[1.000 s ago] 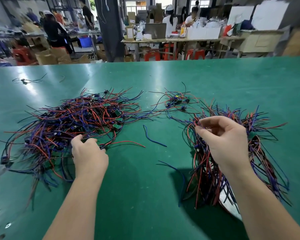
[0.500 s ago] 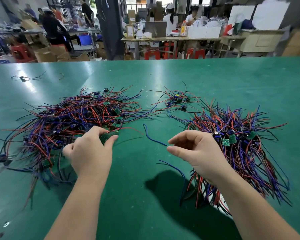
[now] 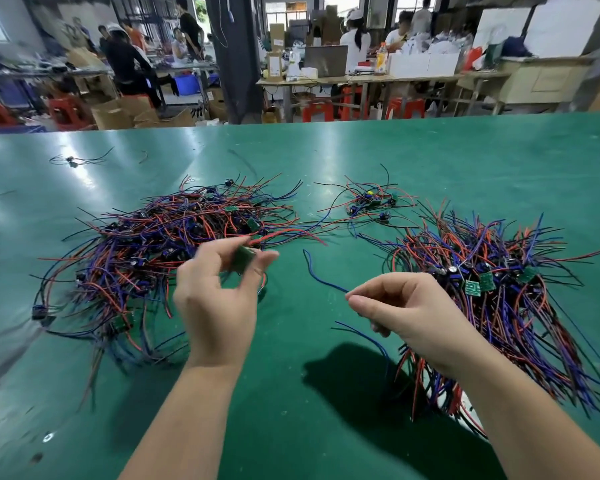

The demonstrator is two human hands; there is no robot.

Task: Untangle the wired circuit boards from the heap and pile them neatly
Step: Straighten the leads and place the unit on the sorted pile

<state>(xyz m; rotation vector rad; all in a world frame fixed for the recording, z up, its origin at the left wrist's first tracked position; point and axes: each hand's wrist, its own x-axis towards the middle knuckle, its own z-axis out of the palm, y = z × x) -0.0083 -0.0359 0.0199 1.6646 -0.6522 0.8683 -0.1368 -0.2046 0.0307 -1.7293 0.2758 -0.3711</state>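
Green table (image 3: 291,150); left hand (image 3: 215,306) pinches board (image 3: 243,258), wires (image 3: 291,232) trailing right.

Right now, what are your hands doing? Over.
Left hand pinches one circuit board by the heap. Right hand curled, hold unclear. Loose blue wire lies between hands.

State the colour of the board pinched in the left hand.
Green; the small rectangular circuit board in the left hand shows best in the head view.

Beyond our green bench (image 3: 447,161) we see a dark pillar (image 3: 238,57), red stools (image 3: 317,110), cardboard boxes (image 3: 125,114), a blue tub (image 3: 186,85) and people (image 3: 127,60) in the background.
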